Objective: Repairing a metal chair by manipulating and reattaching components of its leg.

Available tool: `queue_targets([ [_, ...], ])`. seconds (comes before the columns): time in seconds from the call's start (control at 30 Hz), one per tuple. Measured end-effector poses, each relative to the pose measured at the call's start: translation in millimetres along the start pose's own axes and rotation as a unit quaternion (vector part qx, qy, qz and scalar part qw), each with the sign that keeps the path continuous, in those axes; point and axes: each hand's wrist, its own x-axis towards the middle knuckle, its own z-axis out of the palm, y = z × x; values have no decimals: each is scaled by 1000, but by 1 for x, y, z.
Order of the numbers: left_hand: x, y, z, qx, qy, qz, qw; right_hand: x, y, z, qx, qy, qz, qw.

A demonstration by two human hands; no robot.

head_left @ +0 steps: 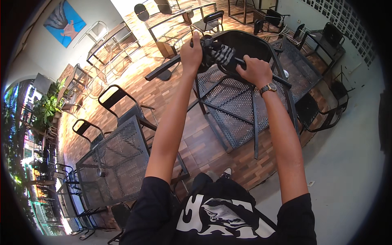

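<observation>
Far left, there's a blue painting (65, 23) on the wall, and nearer, a leafy green plant (51, 100). Moving right, black metal chairs (116, 100) stand by a mesh-topped table (114, 167) on the near left, a small cup (100, 172) on top. Now the middle: the left hand (190, 53) is up, fingers curled, just beside a dark bundle; I can't tell exactly what it clamps. Between the two hands, held apart, sits the black-and-grey striped cloth (223, 54), bunched up above a perforated metal table (232, 106). And on the right, the right hand (256, 70), a wristwatch (268, 87) at its wrist, looks clamped on a black metal bar (281, 80) at the cloth's side. Farther right, a black chair (312, 110) stands near the wall, with pierced blocks (347, 20) at the far right.
</observation>
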Motion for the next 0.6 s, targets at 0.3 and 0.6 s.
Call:
queue_targets([
  [0.3, 15, -56, -68, -145, -54, -78, 985, 11, -23, 11, 262, 118, 103, 952],
  [0.6, 53, -34, -117, 17, 13, 0, 1000, 20, -92, 38, 72, 243, 17, 967],
])
